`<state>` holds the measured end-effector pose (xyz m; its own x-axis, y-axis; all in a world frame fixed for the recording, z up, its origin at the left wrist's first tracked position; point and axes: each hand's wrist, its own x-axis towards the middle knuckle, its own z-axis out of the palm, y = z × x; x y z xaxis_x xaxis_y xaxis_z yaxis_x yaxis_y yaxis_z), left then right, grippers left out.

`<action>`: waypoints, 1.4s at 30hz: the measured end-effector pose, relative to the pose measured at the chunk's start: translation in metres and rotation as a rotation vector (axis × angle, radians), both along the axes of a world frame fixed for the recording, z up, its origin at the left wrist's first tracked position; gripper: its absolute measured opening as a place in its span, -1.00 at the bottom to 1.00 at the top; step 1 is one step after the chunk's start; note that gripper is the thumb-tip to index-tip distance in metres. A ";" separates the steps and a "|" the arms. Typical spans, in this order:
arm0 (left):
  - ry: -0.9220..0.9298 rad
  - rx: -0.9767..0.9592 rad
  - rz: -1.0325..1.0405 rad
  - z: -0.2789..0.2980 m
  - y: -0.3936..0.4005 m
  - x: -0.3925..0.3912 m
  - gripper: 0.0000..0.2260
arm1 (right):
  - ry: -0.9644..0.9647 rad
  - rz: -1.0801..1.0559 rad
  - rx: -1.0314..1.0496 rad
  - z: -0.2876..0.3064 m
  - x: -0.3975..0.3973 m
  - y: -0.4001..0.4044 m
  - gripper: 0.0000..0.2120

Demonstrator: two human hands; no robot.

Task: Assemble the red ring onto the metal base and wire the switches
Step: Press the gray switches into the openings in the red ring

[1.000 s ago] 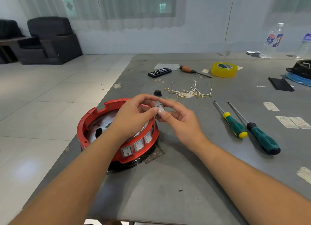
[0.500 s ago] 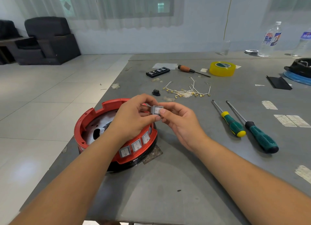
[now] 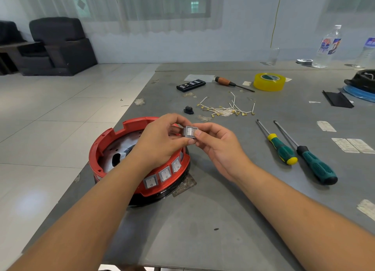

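Note:
The red ring (image 3: 105, 143) sits on the metal base (image 3: 121, 147) near the table's left edge, with three grey rocker switches (image 3: 165, 174) set in its front wall. Both hands hold one loose grey switch (image 3: 190, 132) just above the ring's right rim. My left hand (image 3: 162, 143) pinches its left side and bottom, while my right hand (image 3: 219, 147) grips its right side with thumb and fingers. Its white rocker face points toward me. A bundle of short white wires with brass terminals (image 3: 227, 107) lies behind the hands.
Two green-handled screwdrivers (image 3: 282, 149) (image 3: 316, 165) lie to the right. A small black socket (image 3: 188, 110), a black bit case (image 3: 190, 85), a wooden-handled screwdriver (image 3: 229, 82) and a yellow tape roll (image 3: 268, 81) lie farther back. Bottles (image 3: 328, 47) stand at the back right. The table edge (image 3: 129, 110) runs along the left.
The loose switch has been turned between the fingers, so its white rocker face now points toward me. Both hands stayed above the ring's right rim.

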<state>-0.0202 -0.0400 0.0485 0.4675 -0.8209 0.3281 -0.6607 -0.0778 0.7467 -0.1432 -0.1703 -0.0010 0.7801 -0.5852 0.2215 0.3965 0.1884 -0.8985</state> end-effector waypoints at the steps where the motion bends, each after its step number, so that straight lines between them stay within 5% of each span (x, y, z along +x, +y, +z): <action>1: 0.004 -0.019 -0.014 0.000 0.000 0.000 -0.70 | -0.001 -0.005 -0.009 0.001 0.000 0.001 -0.81; 8: 0.050 -0.052 0.019 0.000 0.002 -0.002 -0.68 | 0.163 -0.313 -0.731 0.004 -0.010 -0.005 -0.78; 20: -0.048 -0.012 -0.028 0.001 0.005 -0.001 -0.73 | 0.168 -0.320 -0.806 0.008 -0.016 -0.008 -0.70; 31: -0.002 -0.146 0.233 -0.004 0.001 0.005 -0.80 | 0.215 -0.229 -0.722 -0.011 -0.028 -0.005 -0.76; 42: -0.014 0.034 0.095 0.023 0.025 0.022 -0.91 | 0.161 -0.145 -0.828 -0.015 -0.027 0.003 -0.76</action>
